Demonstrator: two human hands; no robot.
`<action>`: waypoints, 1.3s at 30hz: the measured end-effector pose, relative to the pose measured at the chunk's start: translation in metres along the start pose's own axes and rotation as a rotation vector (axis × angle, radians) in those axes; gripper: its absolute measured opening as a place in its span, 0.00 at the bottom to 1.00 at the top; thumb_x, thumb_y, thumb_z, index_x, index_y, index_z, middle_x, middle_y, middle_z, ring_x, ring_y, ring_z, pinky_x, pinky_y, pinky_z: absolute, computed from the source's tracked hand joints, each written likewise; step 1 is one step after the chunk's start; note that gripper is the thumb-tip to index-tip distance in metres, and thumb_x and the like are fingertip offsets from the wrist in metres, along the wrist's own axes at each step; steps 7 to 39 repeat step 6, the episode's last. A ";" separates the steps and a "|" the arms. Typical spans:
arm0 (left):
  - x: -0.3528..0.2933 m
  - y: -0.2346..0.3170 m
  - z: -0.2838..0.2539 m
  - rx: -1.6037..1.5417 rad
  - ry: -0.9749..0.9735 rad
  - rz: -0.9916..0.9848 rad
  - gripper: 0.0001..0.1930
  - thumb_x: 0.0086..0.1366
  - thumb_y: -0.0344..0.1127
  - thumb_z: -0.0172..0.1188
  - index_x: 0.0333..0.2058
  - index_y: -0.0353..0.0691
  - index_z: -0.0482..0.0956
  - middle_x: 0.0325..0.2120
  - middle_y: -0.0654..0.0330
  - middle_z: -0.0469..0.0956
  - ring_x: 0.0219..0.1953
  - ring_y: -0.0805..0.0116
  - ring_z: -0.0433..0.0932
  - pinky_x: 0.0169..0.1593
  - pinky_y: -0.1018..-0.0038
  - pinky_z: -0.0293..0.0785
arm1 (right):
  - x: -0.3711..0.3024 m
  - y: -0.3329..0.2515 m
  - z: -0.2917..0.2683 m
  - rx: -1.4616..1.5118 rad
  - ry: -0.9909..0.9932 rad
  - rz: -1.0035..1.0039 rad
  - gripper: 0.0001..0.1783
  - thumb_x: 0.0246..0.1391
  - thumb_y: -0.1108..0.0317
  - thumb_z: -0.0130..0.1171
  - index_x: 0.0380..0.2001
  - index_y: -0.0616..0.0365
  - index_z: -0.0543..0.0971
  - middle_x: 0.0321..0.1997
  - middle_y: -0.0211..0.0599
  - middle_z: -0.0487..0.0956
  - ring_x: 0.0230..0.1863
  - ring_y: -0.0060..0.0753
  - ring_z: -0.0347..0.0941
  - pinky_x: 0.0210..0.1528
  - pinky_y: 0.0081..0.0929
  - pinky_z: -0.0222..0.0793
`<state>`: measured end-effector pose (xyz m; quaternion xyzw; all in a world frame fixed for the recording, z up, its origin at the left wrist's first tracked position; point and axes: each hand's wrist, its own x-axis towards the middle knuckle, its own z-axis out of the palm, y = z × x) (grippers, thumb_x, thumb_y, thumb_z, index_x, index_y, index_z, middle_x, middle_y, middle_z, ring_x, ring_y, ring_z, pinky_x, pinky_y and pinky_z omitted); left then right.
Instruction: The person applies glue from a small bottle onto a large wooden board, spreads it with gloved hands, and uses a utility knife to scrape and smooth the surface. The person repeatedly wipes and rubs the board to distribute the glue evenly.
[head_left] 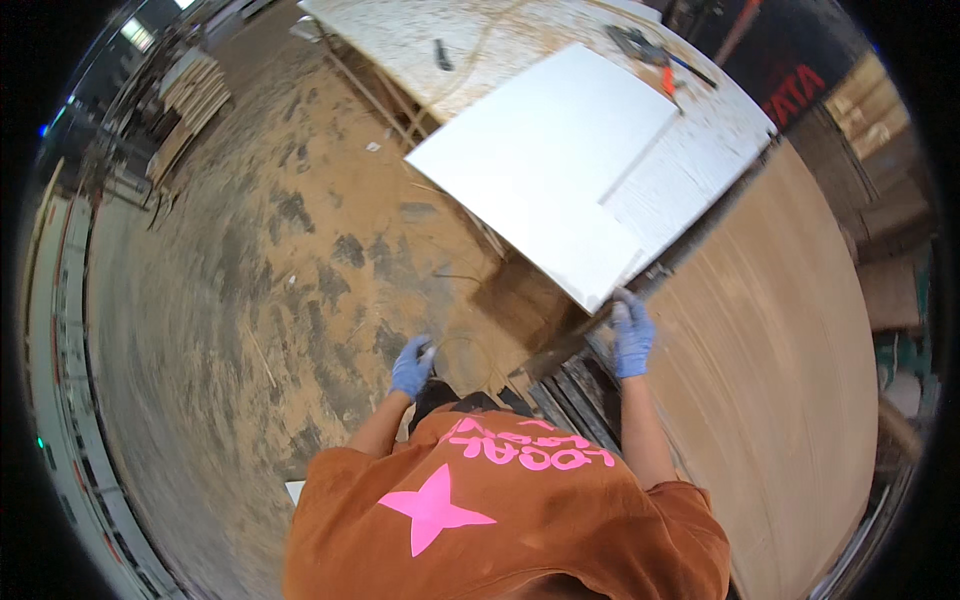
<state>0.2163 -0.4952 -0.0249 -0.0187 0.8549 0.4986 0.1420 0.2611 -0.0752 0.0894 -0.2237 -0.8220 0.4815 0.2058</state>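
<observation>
A large white panel (545, 150) lies across a white-topped worktable (715, 165), its near corner jutting past the edge toward me. At that corner is my right hand (632, 338) in a blue glove, fingers bent in and fingertips at the panel's edge; the grip's underside is hidden. My left hand (411, 368), gloved the same way, hangs low near my body over the floor, away from the panel. Its fingers are loosely bent and slightly apart, with nothing visible in them.
Sawdust covers the far tabletop, where a dark hand tool (443, 55) and a tool with a red-orange part (668, 76) lie. A broad brown board surface (770, 390) stretches along my right. Stacked boards (195, 92) stand far left on the dusty floor (290, 260). Long pale machinery (75, 350) borders the left.
</observation>
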 end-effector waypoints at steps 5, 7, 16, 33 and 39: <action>-0.044 -0.183 -0.134 0.100 0.125 -0.496 0.24 0.66 0.45 0.58 0.55 0.36 0.71 0.51 0.47 0.76 0.54 0.60 0.75 0.57 0.69 0.68 | -0.007 -0.081 0.182 0.096 -0.257 -0.028 0.16 0.53 0.68 0.63 0.46 0.56 0.80 0.46 0.35 0.82 0.44 0.28 0.77 0.50 0.27 0.72; -0.006 -0.188 -0.172 0.112 0.124 -0.458 0.24 0.66 0.45 0.58 0.55 0.36 0.71 0.51 0.47 0.76 0.54 0.60 0.75 0.57 0.69 0.68 | -0.004 -0.087 0.220 0.014 -0.337 -0.011 0.16 0.53 0.67 0.64 0.46 0.55 0.81 0.46 0.35 0.82 0.43 0.30 0.78 0.50 0.27 0.72; -0.006 -0.188 -0.172 0.112 0.124 -0.458 0.24 0.66 0.45 0.58 0.55 0.36 0.71 0.51 0.47 0.76 0.54 0.60 0.75 0.57 0.69 0.68 | -0.004 -0.087 0.220 0.014 -0.337 -0.011 0.16 0.53 0.67 0.64 0.46 0.55 0.81 0.46 0.35 0.82 0.43 0.30 0.78 0.50 0.27 0.72; -0.006 -0.188 -0.172 0.112 0.124 -0.458 0.24 0.66 0.45 0.58 0.55 0.36 0.71 0.51 0.47 0.76 0.54 0.60 0.75 0.57 0.69 0.68 | -0.004 -0.087 0.220 0.014 -0.337 -0.011 0.16 0.53 0.67 0.64 0.46 0.55 0.81 0.46 0.35 0.82 0.43 0.30 0.78 0.50 0.27 0.72; -0.006 -0.188 -0.172 0.112 0.124 -0.458 0.24 0.66 0.45 0.58 0.55 0.36 0.71 0.51 0.47 0.76 0.54 0.60 0.75 0.57 0.69 0.68 | -0.004 -0.087 0.220 0.014 -0.337 -0.011 0.16 0.53 0.67 0.64 0.46 0.55 0.81 0.46 0.35 0.82 0.43 0.30 0.78 0.50 0.27 0.72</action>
